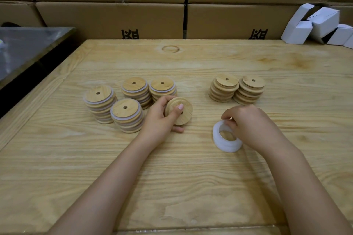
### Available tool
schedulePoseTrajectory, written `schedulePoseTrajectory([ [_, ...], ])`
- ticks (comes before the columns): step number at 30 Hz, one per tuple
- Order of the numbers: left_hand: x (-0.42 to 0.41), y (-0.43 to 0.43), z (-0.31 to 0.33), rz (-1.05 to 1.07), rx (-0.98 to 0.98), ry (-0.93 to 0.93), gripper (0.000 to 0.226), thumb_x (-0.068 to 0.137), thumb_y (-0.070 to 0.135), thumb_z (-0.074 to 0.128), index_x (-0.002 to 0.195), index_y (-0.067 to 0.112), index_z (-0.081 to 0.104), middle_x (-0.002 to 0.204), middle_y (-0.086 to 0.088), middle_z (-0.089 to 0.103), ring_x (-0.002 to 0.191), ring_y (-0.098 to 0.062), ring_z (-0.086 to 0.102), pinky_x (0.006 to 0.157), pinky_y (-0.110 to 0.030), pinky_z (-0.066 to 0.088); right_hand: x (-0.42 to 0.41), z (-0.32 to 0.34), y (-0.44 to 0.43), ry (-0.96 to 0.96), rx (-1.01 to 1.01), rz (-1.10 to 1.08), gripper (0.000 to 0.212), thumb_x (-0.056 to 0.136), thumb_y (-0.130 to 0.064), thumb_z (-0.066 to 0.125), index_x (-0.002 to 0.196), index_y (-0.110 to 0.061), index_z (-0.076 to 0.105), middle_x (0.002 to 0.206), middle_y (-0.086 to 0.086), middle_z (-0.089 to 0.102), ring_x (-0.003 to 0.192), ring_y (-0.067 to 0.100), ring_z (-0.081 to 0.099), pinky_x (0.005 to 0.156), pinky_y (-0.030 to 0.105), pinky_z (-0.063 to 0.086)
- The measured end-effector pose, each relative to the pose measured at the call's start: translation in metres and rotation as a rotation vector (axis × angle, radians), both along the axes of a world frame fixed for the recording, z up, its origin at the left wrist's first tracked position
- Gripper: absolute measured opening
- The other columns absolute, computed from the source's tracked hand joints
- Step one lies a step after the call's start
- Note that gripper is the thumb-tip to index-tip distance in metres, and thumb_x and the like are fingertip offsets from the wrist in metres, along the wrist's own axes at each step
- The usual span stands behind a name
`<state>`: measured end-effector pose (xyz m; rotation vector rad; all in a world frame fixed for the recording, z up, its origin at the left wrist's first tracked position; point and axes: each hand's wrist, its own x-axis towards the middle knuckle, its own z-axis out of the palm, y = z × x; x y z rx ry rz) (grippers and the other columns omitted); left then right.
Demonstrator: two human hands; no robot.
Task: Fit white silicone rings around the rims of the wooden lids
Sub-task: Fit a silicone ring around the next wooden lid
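Observation:
My left hand (pixel 159 119) grips one round wooden lid (pixel 180 113) on edge, thumb across its face, just above the table. My right hand (pixel 252 126) rests on a stack of white silicone rings (pixel 225 142), fingertips pinching at the top ring's far rim. Several stacks of lids with white rings on their rims (pixel 131 101) stand to the left of the held lid. Two stacks of bare wooden lids (pixel 236 89) stand at the right, beyond my right hand.
The wooden table (pixel 172 177) carries everything. Stacked cardboard boxes (pixel 114 19) form a wall along the back. Small white folded cartons (pixel 315 25) lie at the back right. A dark metal tray or surface (pixel 24 47) sits off the table's left side.

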<state>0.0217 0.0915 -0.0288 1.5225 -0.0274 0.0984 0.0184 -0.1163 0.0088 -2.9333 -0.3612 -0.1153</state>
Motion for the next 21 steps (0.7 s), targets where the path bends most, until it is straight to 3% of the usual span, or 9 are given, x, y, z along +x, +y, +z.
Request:
schedulePoseTrajectory([
  [4, -0.001, 0.000, 0.001, -0.005, 0.008, -0.003, 0.013, 0.091, 0.012, 0.056, 0.103, 0.017, 0.054, 0.105, -0.012, 0.057, 0.081, -0.013, 0.061, 0.053, -0.031, 0.058, 0.000, 0.001, -0.002, -0.159, 0.042, 0.085, 0.008, 0.090, -0.014, 0.056, 0.094, -0.012, 0.063, 0.090, 0.002, 0.065, 0.086, 0.025, 0.059, 0.072, 0.036, 0.044],
  [9, -0.004, 0.001, 0.005, -0.061, -0.028, -0.047, 0.026, 0.091, 0.003, 0.054, 0.105, 0.025, 0.053, 0.094, -0.004, 0.057, 0.079, -0.009, 0.062, 0.055, -0.033, 0.059, 0.003, 0.001, -0.006, -0.076, 0.258, 0.133, 0.004, 0.093, -0.017, 0.053, 0.091, -0.019, 0.055, 0.104, -0.002, 0.062, 0.105, 0.018, 0.051, 0.093, 0.032, 0.036],
  [13, -0.007, 0.001, 0.005, -0.104, -0.031, -0.071, 0.028, 0.090, -0.001, 0.054, 0.101, 0.025, 0.055, 0.093, -0.002, 0.058, 0.081, -0.008, 0.061, 0.060, -0.036, 0.059, -0.001, 0.005, -0.007, 0.038, 0.570, 0.162, 0.014, 0.093, -0.019, 0.053, 0.084, -0.029, 0.051, 0.114, -0.015, 0.058, 0.108, -0.004, 0.047, 0.081, 0.001, 0.031],
  [17, -0.008, 0.001, 0.006, -0.124, -0.019, -0.092, 0.028, 0.090, -0.002, 0.055, 0.100, 0.023, 0.060, 0.094, -0.002, 0.061, 0.083, -0.010, 0.062, 0.063, -0.038, 0.060, -0.001, 0.003, 0.001, 0.058, 0.789, 0.145, 0.010, 0.090, -0.019, 0.058, 0.084, -0.026, 0.057, 0.117, -0.017, 0.060, 0.112, -0.001, 0.052, 0.095, 0.022, 0.039],
  [21, -0.011, 0.001, 0.008, -0.101, -0.004, -0.168, 0.021, 0.093, 0.009, 0.053, 0.100, 0.023, 0.066, 0.092, 0.006, 0.066, 0.085, -0.006, 0.063, 0.057, -0.031, 0.058, -0.004, -0.004, 0.021, 0.052, 0.873, 0.175, 0.012, 0.087, -0.015, 0.062, 0.081, -0.025, 0.060, 0.109, -0.018, 0.062, 0.106, -0.006, 0.054, 0.095, 0.020, 0.039],
])
